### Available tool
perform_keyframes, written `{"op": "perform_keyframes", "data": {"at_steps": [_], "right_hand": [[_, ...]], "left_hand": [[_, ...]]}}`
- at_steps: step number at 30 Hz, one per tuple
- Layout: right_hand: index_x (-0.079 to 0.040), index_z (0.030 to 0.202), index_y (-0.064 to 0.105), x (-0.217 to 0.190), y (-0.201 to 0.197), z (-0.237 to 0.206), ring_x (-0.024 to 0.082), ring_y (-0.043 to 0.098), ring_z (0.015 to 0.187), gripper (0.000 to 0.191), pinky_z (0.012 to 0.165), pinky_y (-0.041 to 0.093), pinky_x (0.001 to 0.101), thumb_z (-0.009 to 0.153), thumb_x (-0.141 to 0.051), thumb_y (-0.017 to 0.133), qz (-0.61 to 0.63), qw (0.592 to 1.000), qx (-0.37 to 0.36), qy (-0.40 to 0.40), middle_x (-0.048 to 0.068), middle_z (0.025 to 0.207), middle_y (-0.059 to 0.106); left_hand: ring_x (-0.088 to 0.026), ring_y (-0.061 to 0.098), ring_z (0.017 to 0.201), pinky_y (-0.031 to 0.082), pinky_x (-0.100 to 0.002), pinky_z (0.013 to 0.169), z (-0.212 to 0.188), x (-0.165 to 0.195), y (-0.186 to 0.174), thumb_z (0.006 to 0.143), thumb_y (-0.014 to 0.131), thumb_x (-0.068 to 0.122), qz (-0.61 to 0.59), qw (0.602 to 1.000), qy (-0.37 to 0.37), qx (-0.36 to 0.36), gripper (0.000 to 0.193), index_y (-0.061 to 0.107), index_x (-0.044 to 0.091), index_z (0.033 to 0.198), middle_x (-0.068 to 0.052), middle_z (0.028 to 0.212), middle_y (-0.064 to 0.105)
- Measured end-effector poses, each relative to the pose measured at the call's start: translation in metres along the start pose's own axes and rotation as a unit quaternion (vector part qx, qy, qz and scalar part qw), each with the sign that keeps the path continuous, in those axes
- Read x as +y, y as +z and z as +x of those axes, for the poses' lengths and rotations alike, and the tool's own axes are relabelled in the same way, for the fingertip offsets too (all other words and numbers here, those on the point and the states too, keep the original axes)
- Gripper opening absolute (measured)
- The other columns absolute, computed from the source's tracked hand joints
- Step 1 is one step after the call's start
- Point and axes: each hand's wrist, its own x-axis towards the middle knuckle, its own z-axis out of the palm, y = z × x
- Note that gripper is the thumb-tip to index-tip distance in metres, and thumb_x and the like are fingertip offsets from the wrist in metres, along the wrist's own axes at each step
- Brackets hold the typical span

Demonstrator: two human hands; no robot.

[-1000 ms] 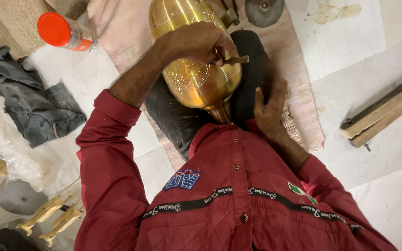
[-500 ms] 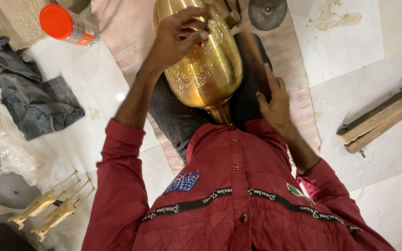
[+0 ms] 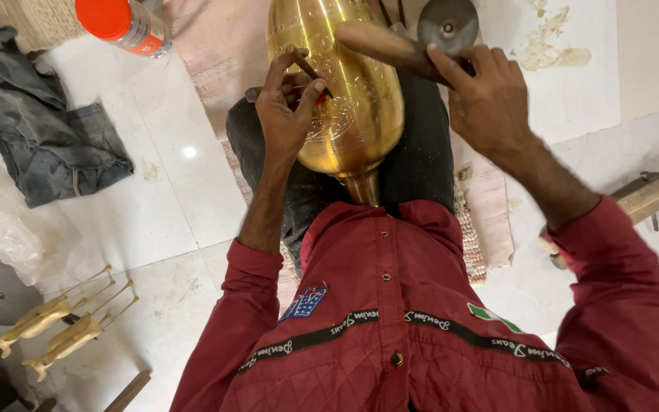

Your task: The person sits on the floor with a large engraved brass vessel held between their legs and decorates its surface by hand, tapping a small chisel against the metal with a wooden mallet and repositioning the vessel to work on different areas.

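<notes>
Previously, your left hand (image 3: 287,107) lay flat over the brass vase (image 3: 345,84); at this moment it had closed into a pinch on a thin chisel-like tool (image 3: 308,69), tip set against the engraved side of the vase. Your right hand (image 3: 482,99), which a second earlier rested low beside the neck, had risen and wrapped around a wooden mallet handle (image 3: 387,47) laid across the upper body. The vase lay across your lap on the dark trousers (image 3: 421,152), neck toward your chest, body away. That change placed both tools at the surface, which suggested engraving was in hand. An orange-capped bottle (image 3: 120,23), a grey cloth (image 3: 47,130) and small brass figures (image 3: 62,324) lay on the floor to your left
</notes>
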Motion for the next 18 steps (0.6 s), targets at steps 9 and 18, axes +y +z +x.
{"op": "perform_keyframes", "data": {"at_steps": [9,18], "right_hand": [[-0.014,0.145,0.07,-0.001,-0.043,0.057,0.022,0.062,0.102,0.044,0.082,0.046,0.0402,0.101,-0.005,0.07,-0.112,0.983,0.046,-0.136,0.009,0.115,0.067],[-0.005,0.136,0.063,-0.029,-0.079,0.098,0.023,0.063,0.074,0.037,0.07,0.051,0.0368,0.1,0.004,0.066,0.07,0.983,0.051,-0.163,0.014,0.096,0.068]], "left_hand": [[-0.019,0.081,0.095,0.073,-0.035,0.081,0.004,-0.005,0.002,0.098,0.08,0.012,0.028,1.0,-0.001,0.0,0.049,0.058,0.01,0.142,-0.011,0.101,0.079],[-0.021,0.082,0.098,0.075,-0.037,0.084,0.003,-0.006,0.008,0.1,0.076,0.008,0.041,0.999,-0.004,0.005,0.046,0.058,0.011,0.142,-0.012,0.105,0.081]]}}
